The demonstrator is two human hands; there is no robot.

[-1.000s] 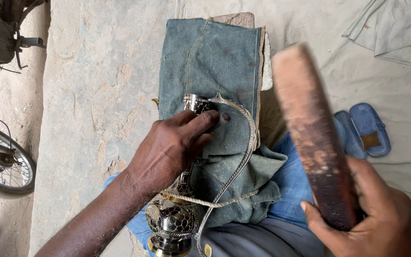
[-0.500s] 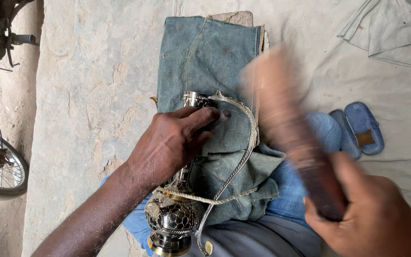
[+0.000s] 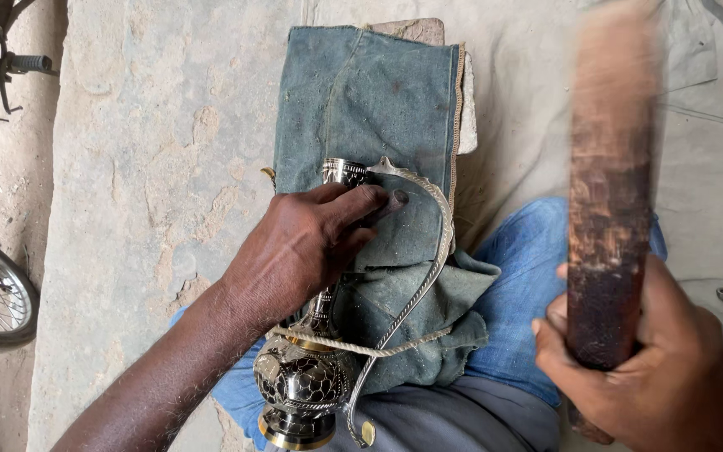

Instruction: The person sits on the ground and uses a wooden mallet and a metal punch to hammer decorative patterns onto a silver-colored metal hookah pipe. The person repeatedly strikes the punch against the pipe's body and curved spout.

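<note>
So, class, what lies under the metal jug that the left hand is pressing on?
The metal jug rests on a folded denim cloth over a block; only the block's far edge shows. The left hand hides the jug's neck.

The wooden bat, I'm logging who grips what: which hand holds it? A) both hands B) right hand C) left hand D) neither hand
B: the right hand grips the wooden bat at its lower end, while the left hand presses on the metal jug.
</note>
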